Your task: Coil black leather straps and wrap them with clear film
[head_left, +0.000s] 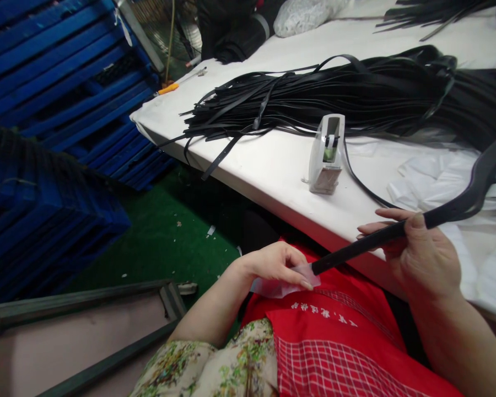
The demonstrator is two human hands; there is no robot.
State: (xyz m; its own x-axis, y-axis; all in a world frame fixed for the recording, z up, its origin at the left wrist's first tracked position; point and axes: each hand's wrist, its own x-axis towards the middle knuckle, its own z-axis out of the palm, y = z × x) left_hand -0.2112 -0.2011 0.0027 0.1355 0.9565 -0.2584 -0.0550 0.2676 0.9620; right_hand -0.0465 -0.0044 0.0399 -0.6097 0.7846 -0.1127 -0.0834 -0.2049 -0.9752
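My right hand [417, 251] is closed around a black belt strap [450, 212], thumb on top, fingers underneath. The strap runs from the upper right down to its tip near my lap. My left hand [279, 264] pinches a small clear plastic sleeve [279, 284] at the strap's tip, over my red apron [334, 336]. Both hands sit just below the front edge of the white table [273, 171].
A white tape dispenser [326, 154] stands on the table near its edge. A big heap of black straps [355, 94] lies behind it. White plastic sleeves [458, 182] are piled at the right. Blue pallets [58, 110] stack up on the left over a green floor.
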